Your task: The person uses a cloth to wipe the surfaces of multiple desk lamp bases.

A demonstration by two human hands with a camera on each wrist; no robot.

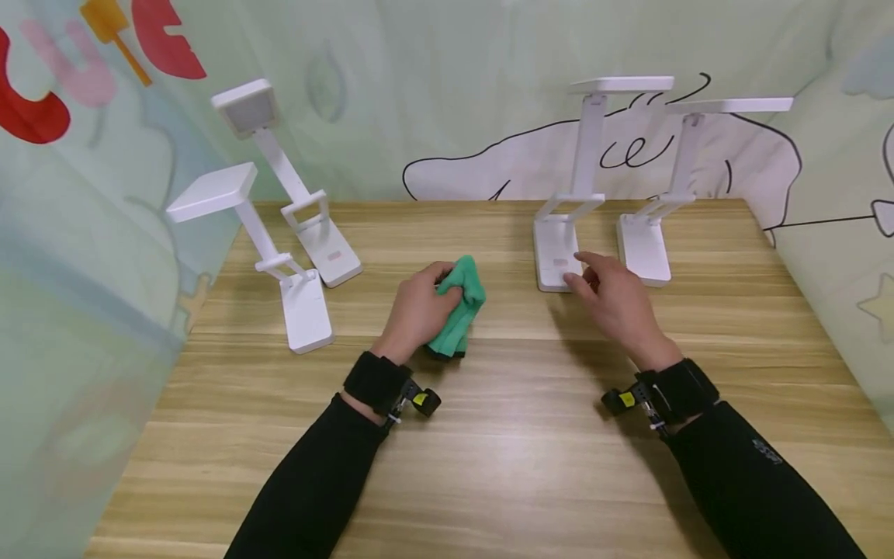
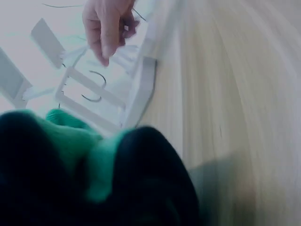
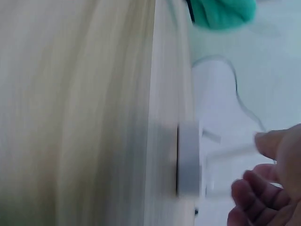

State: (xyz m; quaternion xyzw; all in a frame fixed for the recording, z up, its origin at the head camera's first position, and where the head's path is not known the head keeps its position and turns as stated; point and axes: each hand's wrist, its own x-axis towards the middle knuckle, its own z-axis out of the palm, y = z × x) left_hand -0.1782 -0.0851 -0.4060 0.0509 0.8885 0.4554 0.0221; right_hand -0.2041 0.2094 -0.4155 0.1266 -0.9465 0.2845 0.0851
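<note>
My left hand (image 1: 417,307) grips a folded green cloth (image 1: 464,307) with dark edging, thumb across its top, over the middle of the table. In the left wrist view the cloth (image 2: 70,136) looms close, blurred. My right hand (image 1: 615,303) is at the base of a white desk lamp (image 1: 556,256), thumb and forefinger apart with nothing between them. Whether its fingertips touch that base I cannot tell. The right wrist view shows my right hand (image 3: 277,188) beside the lamp base (image 3: 189,160), its fingers loosely bent.
A second white lamp (image 1: 644,252) stands just right of the first. Two more lamps, a front one (image 1: 307,314) and a rear one (image 1: 328,252), stand at the table's left. Behind the wooden table (image 1: 517,450) hangs a printed curtain (image 1: 447,93).
</note>
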